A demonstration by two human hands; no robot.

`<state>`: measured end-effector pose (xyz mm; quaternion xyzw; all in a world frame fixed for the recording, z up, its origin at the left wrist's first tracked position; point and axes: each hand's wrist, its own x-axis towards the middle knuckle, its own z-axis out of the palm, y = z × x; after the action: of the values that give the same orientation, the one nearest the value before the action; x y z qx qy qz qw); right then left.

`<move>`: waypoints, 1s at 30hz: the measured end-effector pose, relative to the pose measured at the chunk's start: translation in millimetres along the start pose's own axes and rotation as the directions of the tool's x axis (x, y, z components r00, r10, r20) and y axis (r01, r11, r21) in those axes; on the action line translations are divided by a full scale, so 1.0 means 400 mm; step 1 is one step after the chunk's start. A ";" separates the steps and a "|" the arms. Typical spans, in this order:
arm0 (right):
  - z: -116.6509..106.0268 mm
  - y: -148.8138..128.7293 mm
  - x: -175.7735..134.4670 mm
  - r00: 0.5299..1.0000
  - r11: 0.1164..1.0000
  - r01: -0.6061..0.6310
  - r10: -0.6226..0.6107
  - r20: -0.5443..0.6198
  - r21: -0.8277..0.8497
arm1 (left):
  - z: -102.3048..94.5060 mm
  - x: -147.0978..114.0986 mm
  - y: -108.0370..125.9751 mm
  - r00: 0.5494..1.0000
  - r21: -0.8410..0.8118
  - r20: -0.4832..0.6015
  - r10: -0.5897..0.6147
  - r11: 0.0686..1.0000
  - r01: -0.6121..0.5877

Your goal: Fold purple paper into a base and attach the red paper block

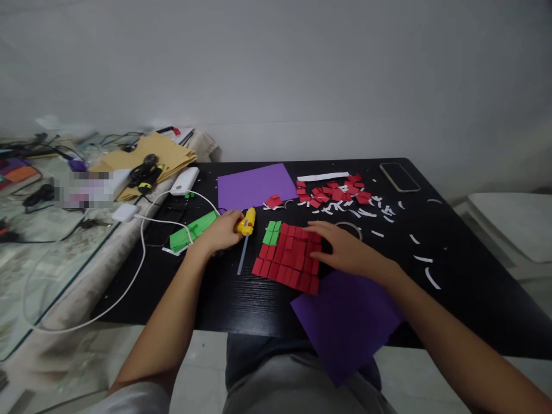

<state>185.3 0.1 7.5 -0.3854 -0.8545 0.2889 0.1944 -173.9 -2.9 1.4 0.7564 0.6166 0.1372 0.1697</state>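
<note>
My left hand (222, 231) is closed on a small yellow hot glue gun (246, 223). A translucent glue stick (243, 254) sticks out of it toward me. My right hand (345, 244) rests on the right edge of a sheet covered with folded red paper pieces (287, 259), thumb and fingers apart. At the sheet's upper left corner sits a patch of green paper pieces (272, 233). Beneath my right forearm, a purple sheet (347, 322) hangs over the table's near edge. Green paper strips (194, 231) lie left of my left hand.
Another purple sheet (256, 187) lies at the back. Loose red pieces (332, 192) and white paper scraps (366, 211) are scattered right of it. A phone (399, 177) lies at the far right. A white cable (142, 270) loops across the left side.
</note>
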 end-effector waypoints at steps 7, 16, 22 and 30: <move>-0.013 0.012 -0.009 0.977 0.997 0.073 -0.067 0.203 -0.020 | -0.022 -0.008 -0.007 0.991 -0.024 0.124 0.055 0.998 -0.052; -0.007 0.027 -0.029 0.981 0.998 0.063 -0.063 0.185 0.007 | -0.009 -0.015 0.042 0.988 0.032 -0.088 0.128 0.992 -0.125; -0.012 0.020 -0.032 0.987 0.997 0.074 -0.078 0.137 0.034 | 0.034 -0.042 0.171 0.877 -0.125 -0.065 0.476 0.868 -0.480; -0.013 0.000 -0.044 0.992 0.990 0.126 -0.127 0.003 0.063 | 0.081 -0.076 0.257 0.789 -0.181 0.095 0.607 0.790 -0.586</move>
<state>199.2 -11.6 9.6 -0.3230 -0.8685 0.3041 0.2212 -75.6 -54.2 15.8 0.9064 0.3200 0.1708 0.2164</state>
